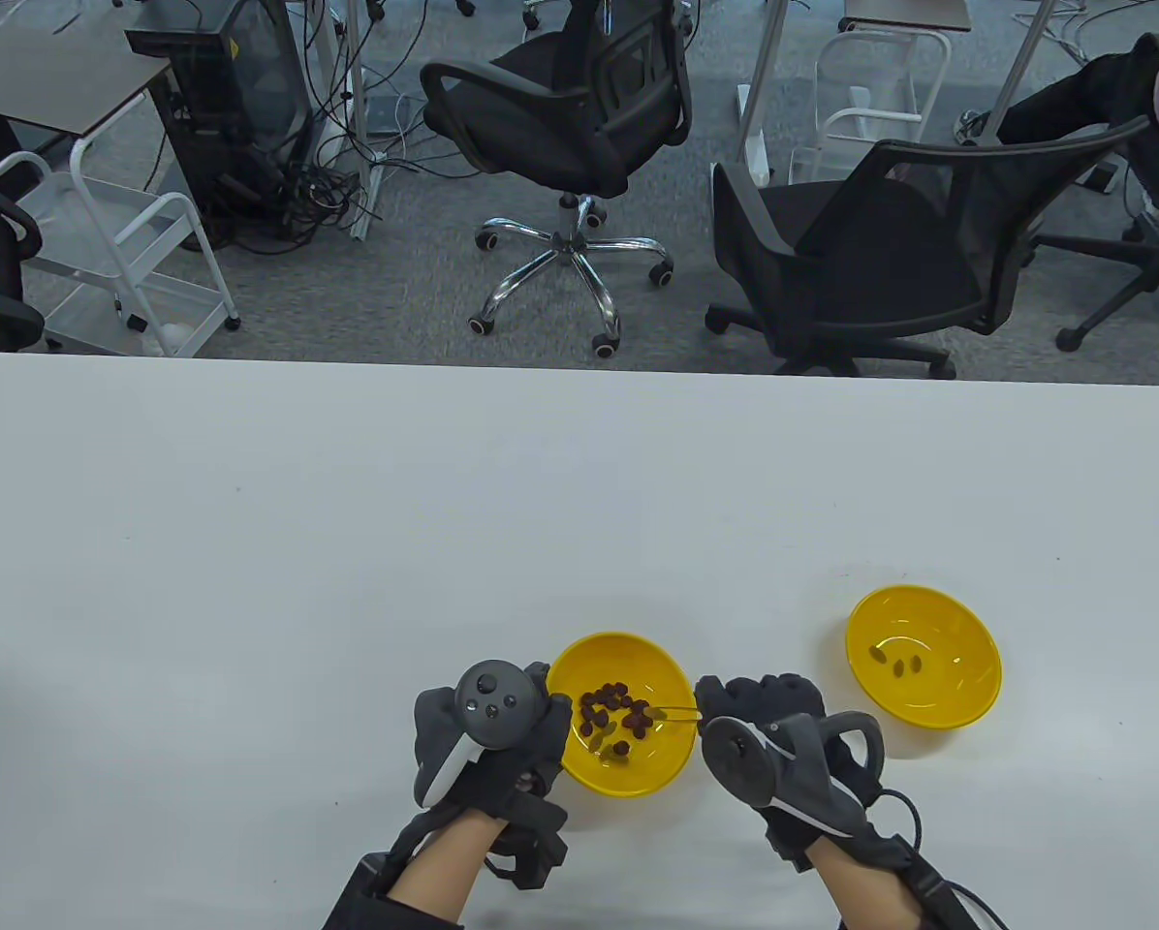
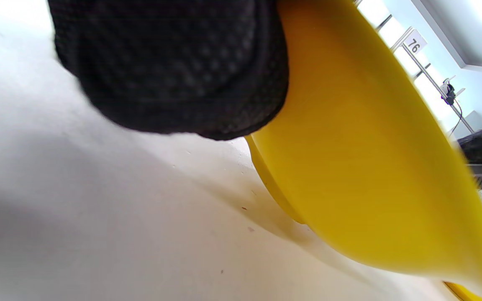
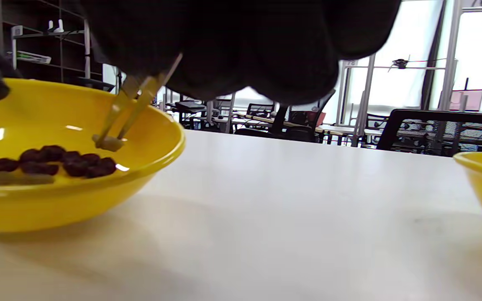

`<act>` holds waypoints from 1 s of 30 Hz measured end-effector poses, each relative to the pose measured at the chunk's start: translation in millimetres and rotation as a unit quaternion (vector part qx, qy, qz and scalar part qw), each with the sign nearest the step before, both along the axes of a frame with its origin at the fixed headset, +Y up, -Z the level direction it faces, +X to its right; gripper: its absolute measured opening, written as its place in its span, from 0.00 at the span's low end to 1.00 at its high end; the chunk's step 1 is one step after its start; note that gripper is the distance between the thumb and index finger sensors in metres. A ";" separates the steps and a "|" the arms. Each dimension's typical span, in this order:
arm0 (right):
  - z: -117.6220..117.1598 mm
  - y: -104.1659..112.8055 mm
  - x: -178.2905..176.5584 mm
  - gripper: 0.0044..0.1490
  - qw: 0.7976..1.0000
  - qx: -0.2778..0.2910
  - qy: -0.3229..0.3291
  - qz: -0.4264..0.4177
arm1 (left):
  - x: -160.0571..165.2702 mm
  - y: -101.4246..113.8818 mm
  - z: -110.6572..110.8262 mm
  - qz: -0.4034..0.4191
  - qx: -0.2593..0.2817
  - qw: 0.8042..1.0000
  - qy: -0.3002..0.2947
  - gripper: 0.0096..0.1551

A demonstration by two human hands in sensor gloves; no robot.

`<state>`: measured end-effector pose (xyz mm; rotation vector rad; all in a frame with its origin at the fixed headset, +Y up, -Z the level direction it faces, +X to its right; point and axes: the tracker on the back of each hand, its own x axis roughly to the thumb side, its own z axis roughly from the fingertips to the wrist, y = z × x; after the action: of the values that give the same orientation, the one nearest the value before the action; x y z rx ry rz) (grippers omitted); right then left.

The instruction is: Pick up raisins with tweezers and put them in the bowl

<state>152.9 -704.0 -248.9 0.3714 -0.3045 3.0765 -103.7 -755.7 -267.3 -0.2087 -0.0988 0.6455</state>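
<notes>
Readable: "76" in black on a small white sign (image 2: 415, 43) fixed high on a metal post by the windows, left wrist view. Same "76" partly cut off on a white sign (image 3: 475, 3) at the top edge, right wrist view. Nothing legible anywhere in the table view.

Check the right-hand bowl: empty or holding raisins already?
Not empty: the right bowl holds a few raisins on its bottom, far fewer than the left bowl.

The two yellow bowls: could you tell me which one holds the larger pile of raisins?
The bowl between the hands; the far-right bowl holds only a few.
</notes>
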 end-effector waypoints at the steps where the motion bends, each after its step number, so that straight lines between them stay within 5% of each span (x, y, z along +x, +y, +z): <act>1: -1.5 1.9 4.8 0.28 1.000 0.004 -0.010 -0.008 | -0.1 0.0 0.0 0.000 0.000 1.000 0.000 0.31; 10: -21.0 9.3 78.0 0.29 0.983 0.021 -0.174 -0.047 | -0.2 -0.3 0.0 -0.001 -0.002 1.000 -0.001 0.31; 18: -28.5 3.2 131.2 0.29 0.945 0.016 -0.323 -0.039 | -0.3 -0.2 0.1 -0.002 -0.003 1.000 0.000 0.31; 30: -37.7 -15.6 152.6 0.29 0.922 -0.025 -0.387 -0.010 | -0.5 -0.3 0.0 -0.003 -0.003 1.000 0.000 0.31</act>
<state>305.6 -719.6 -286.6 -0.8659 -0.2268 3.0358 -104.3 -756.0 -267.3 -0.2153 -0.0952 0.6406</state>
